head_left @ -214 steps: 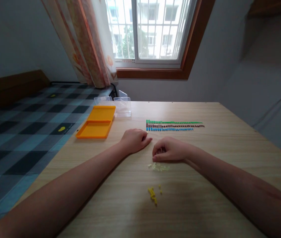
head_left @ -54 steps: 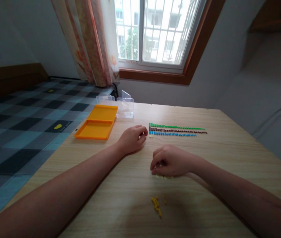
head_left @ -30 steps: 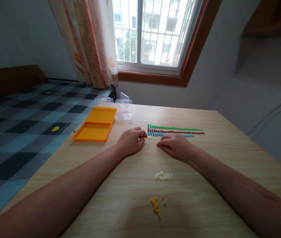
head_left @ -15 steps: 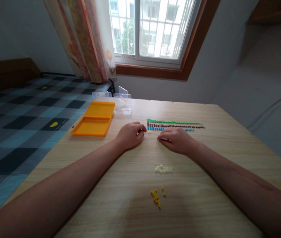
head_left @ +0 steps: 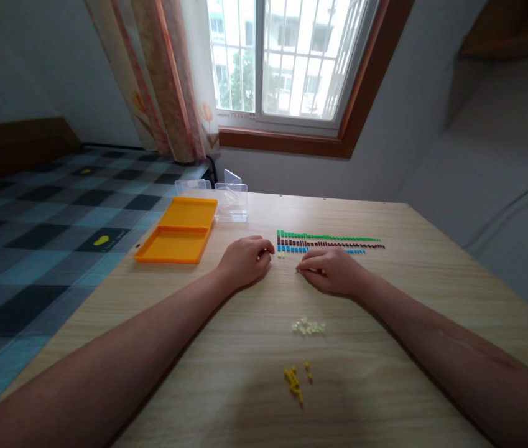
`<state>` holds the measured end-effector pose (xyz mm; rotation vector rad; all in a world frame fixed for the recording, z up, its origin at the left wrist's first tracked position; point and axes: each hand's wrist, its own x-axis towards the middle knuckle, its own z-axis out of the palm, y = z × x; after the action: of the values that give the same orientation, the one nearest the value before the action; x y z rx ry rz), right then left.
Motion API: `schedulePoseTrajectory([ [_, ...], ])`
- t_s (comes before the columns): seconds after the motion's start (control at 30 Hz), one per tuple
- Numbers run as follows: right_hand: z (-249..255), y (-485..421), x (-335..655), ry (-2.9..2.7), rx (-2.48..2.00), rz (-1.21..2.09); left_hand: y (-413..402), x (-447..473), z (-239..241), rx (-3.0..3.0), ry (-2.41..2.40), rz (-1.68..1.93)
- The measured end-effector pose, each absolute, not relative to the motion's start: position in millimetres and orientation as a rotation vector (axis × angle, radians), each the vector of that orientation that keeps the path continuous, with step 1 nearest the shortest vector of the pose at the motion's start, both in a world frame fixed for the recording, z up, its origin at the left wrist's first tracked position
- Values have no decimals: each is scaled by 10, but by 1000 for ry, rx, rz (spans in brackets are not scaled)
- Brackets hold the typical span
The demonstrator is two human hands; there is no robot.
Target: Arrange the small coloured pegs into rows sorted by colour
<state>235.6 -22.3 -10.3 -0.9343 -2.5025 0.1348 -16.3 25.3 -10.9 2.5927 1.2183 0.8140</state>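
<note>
My left hand (head_left: pixel 247 261) rests on the table, fingers curled in, just left of the rows of tiny blocks; nothing shows in it. To the right, my right hand (head_left: pixel 331 270) is closed in a pinch in front of the rows. A tiny pale speck shows at its fingertips, too small to name. Three rows lie side by side: green blocks (head_left: pixel 291 234), brown blocks (head_left: pixel 291 243) and blue blocks (head_left: pixel 288 249), the blue row partly hidden by my right hand. A few cream blocks (head_left: pixel 281 255) sit before the left end of the blue row.
Loose cream pieces (head_left: pixel 309 326) and yellow pieces (head_left: pixel 293 384) lie nearer me on the wooden table (head_left: pixel 226 386). An open orange case (head_left: pixel 175 244) and clear plastic boxes (head_left: pixel 231 205) stand at the back left. Beside the table is a checked bed (head_left: pixel 58 249).
The view has tilted up a little, so everything sits slightly lower in the picture. Both hands stay in nearly the same places, with the right fingertips still pinched.
</note>
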Motion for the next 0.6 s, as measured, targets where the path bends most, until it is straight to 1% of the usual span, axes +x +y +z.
schedulePoseTrajectory([
  [0.33,-160,-61,2341,-2511,-1048,41,253,-143,-92,2597,1228,796],
  [0.6,-230,-112,2318,-2345,-1139,52,232,-128,-54,2595,1232,785],
])
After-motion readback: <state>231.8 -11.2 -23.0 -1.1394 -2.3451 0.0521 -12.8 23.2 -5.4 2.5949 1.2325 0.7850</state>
